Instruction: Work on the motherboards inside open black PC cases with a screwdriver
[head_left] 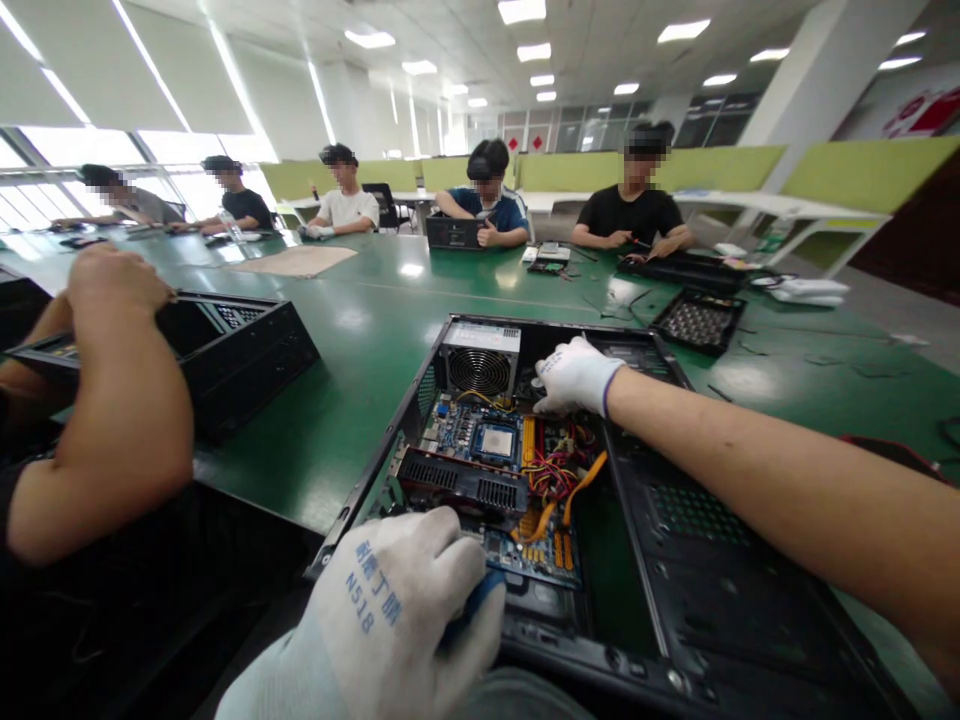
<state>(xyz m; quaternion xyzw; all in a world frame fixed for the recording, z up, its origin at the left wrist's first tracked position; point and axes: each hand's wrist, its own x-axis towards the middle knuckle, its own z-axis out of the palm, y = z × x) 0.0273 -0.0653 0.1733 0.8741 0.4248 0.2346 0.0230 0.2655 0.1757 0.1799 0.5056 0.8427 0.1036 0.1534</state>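
Observation:
An open black computer case (637,560) lies before me on the green table. My left hand (420,600), in a white work glove, is at its near edge with the fingers curled closed. A bit of dark blue shows between thumb and fingers; I cannot make out what it is. My right hand (574,375), also gloved, reaches into the far side, right of the power supply (480,362). Its fingers bend down and their tips are hidden. Inside are a blue motherboard (465,430) with a processor (496,442), a graphics card (461,485), orange cables (585,485) and bundled coloured wires (553,465).
At my left, a person's arm (124,390) is raised over another black case (255,350). Several people work across the table (360,330). A black part with a perforated metal face (699,318) and loose cables lie beyond my case, and a brown sheet (300,262) lies farther left.

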